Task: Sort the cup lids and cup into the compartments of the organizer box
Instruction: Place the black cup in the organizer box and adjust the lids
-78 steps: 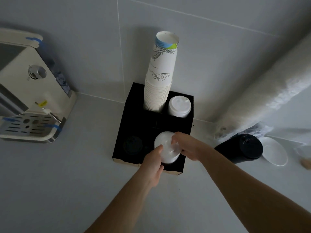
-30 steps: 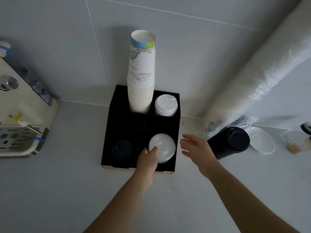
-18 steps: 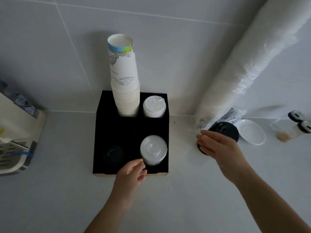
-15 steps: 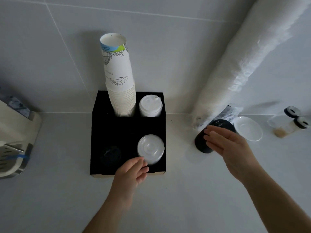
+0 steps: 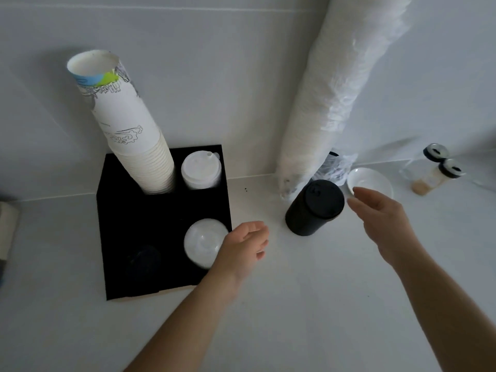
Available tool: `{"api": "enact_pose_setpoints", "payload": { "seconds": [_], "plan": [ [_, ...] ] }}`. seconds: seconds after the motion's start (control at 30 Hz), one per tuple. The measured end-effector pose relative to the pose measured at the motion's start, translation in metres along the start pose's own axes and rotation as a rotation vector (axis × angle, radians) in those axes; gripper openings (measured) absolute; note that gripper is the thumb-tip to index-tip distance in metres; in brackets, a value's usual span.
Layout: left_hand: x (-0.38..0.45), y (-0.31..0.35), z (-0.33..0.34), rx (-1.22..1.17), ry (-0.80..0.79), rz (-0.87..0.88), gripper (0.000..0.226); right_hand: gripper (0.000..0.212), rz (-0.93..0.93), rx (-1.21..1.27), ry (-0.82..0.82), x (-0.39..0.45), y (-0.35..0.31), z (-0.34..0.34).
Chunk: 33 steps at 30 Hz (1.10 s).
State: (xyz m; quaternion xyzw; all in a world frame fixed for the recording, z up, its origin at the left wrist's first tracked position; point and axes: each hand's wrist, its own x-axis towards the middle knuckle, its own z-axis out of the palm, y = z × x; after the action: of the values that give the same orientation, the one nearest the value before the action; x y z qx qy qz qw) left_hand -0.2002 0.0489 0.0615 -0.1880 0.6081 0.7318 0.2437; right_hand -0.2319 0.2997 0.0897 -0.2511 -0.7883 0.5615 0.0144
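While both hands hang empty above the worktop (image 5: 295, 304), the step in hand appears to be the pickup of the black lid stack (image 5: 314, 208), which stands outside the organizer box (image 5: 120, 224) just right of it. The right hand (image 5: 381, 213) hovers just beside the stack's upper right edge, its grip released, fingers spread and touching nothing. The left hand (image 5: 241, 245) is loosely curled at the box's right edge, its grip likewise empty, near the clear lids (image 5: 205, 241) seated in the front right compartment.

A sound approach would be to close the right hand around the side of the stack, low enough that the upper lids do not slide off, with the left hand steadying the far side. The likely destination is the front left compartment, where some dark lids (image 5: 143, 260) already sit, dimly visible.

In the rear compartments stand the tall paper cup stack (image 5: 128, 124) at left and the white sip lids (image 5: 201, 170) at right. Behind the black stack leans a long plastic-wrapped sleeve of cups (image 5: 335, 89), touching or nearly touching it, which could be nudged during the lift. A white saucer (image 5: 373, 181) lies just behind the right hand, and two capped jars (image 5: 440, 167) stand well apart at far right.
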Motion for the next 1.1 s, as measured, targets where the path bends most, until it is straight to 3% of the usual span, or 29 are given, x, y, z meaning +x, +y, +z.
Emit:
{"api": "enact_pose_setpoints", "payload": {
  "seconds": [0.07,0.2,0.27,0.37,0.5,0.83,1.0,1.1],
  "plan": [
    [0.013,-0.004,0.015,0.058,-0.008,-0.014,0.017,0.047,0.014,-0.03,-0.051,0.016,0.002,0.003],
    [0.04,-0.008,0.048,0.145,-0.028,-0.062,0.054,0.049,0.036,-0.068,-0.213,0.045,0.004,0.014],
    [0.05,-0.008,0.062,0.163,-0.037,-0.073,0.063,0.037,0.05,-0.065,-0.272,0.056,0.008,0.019],
    [0.067,-0.005,0.081,0.144,-0.027,-0.021,0.037,0.018,0.038,-0.004,-0.293,0.064,0.016,0.023],
    [0.084,-0.007,0.097,0.137,-0.01,-0.001,0.055,0.02,0.061,0.079,-0.296,0.069,0.021,0.027],
    [0.108,-0.022,0.086,-0.022,0.039,-0.196,0.024,0.02,0.15,0.136,-0.35,0.079,0.017,0.029],
    [0.113,-0.029,0.085,-0.081,0.094,-0.357,0.03,0.018,0.201,0.144,-0.405,0.08,0.019,0.026],
    [0.114,-0.028,0.101,-0.154,0.104,-0.444,0.058,0.019,0.252,0.162,-0.415,0.085,0.027,0.01]
  ]
}}
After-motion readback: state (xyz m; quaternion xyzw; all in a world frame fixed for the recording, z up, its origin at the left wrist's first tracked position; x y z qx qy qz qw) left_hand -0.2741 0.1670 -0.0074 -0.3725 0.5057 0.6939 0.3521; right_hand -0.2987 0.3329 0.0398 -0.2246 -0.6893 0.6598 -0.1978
